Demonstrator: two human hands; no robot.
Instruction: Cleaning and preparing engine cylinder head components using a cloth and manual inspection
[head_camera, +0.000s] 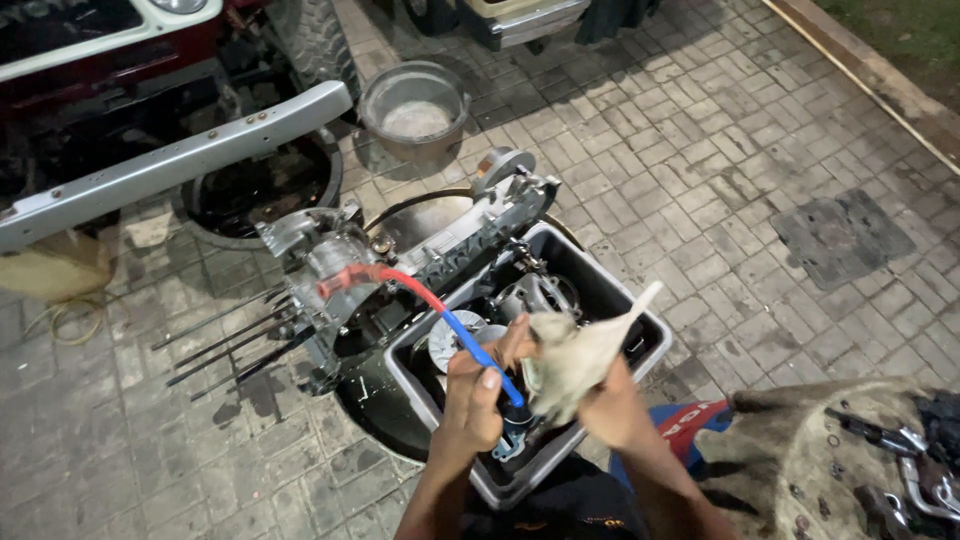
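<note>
My left hand (470, 400) grips the lower end of a blue and red handled tool (455, 325) that slants up to the left toward a metal engine casing (340, 270). My right hand (600, 395) holds a crumpled pale rag (575, 360) against the tool's lower end. Both hands hover over a grey plastic tub (640, 320) with metal parts lying in dark liquid. The casing rests across the tub's far left corner and a round black basin (375, 405), with several long studs (225, 345) sticking out to the left.
A metal pot (415, 105) stands on the paving beyond the casing. A grey vehicle bumper (170, 160) and a tyre (310, 40) lie at the upper left, over a black round pan (255, 190). Tools (900, 460) rest on a dirty cloth (800, 460) at the lower right.
</note>
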